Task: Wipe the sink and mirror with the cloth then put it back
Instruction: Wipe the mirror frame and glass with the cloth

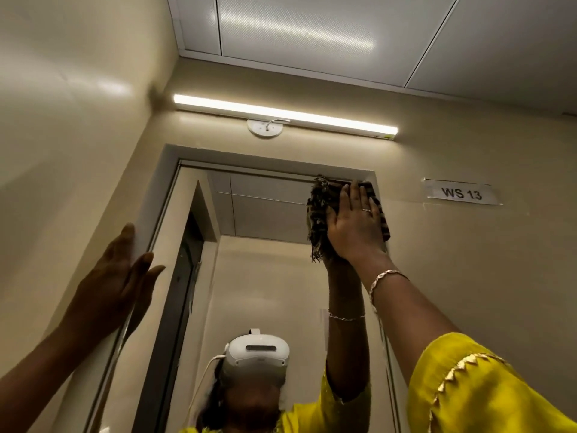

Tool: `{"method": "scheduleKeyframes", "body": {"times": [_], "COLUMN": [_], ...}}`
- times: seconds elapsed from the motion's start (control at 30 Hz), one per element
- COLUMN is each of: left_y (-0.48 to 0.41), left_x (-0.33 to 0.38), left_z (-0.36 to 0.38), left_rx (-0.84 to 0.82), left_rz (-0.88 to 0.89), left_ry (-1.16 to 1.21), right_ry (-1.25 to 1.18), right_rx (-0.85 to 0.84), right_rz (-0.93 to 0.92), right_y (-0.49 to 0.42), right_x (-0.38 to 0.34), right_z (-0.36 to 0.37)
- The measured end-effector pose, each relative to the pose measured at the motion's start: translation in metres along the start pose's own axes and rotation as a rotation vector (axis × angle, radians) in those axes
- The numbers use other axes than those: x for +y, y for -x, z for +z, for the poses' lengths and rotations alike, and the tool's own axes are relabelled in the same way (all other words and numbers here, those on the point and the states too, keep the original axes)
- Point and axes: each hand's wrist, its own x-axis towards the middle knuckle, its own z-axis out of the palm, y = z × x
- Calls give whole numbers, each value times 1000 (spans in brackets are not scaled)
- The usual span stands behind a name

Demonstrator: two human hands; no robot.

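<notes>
A framed mirror (262, 214) fills the wall ahead and reflects a person in a yellow top with a white headset. My right hand (354, 223) presses a dark checked cloth (318, 210) flat against the mirror's top right corner, fingers spread over it. The cloth's frayed edge hangs left of the palm. My left hand (121, 276) rests open against the mirror's left frame, fingers apart, holding nothing. The sink is out of view.
A lit tube light (284, 115) runs above the mirror, with a white round fitting (265, 128) under it. A paper label reading WS 13 (461, 192) is stuck on the wall right of the mirror. Beige walls close in on the left.
</notes>
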Motion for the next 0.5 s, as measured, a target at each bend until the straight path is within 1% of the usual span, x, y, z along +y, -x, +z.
{"method": "scheduleKeyframes", "body": {"times": [0.03, 0.1, 0.23, 0.43, 0.5], "left_y": [1, 4, 7, 8, 7], "left_x": [5, 13, 28, 36, 33], "left_z": [-2, -6, -15, -14, -12], "left_rx": [-21, -35, -54, 2, -8], "left_rz": [-45, -75, -99, -111, -115], "left_ry": [-5, 7, 71, 181, 218], "right_ry": [1, 14, 34, -68, -73], "right_rx": [3, 21, 54, 124, 126], "right_rz": [4, 7, 22, 120, 108], "right_y": [4, 10, -4, -7, -5], "right_x": [-1, -2, -3, -25, -40], "right_z": [2, 6, 8, 12, 14]}}
